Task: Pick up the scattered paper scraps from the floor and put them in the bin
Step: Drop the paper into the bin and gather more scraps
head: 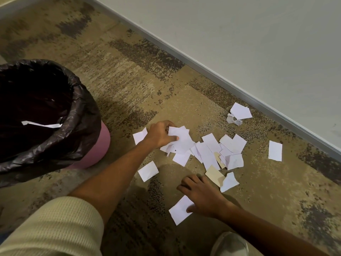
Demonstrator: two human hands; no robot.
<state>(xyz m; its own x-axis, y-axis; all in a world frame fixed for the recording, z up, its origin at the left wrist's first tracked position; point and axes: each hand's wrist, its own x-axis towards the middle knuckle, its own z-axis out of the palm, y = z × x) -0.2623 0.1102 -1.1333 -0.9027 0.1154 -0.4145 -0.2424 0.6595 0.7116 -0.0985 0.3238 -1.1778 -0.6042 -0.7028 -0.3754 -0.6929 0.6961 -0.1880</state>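
Left hand: the left hand (160, 134) reaches out from a cream sleeve (55, 228); its fingers curl round a bunch of scraps (181, 140), with the thumb pinched on top.
Right hand: the right hand (201, 194) is low over the carpet (129, 80), fingers spread and holding nothing. Its thumb meets a lone scrap (181, 209) (pressing or merely touching, hard to say).
Pile: the pile of scraps (217, 152) lies on the carpet just right of the left hand, with a cream piece (214, 175) at its near edge.
Strays: a crumpled scrap (238, 115) lies near the baseboard (221, 80), and a flat scrap (275, 150) lies well right of the pile.
Bin: the pink bin (99, 145), lined with a black bag (81, 100), stands left of both hands with a white strip (41, 124) inside.
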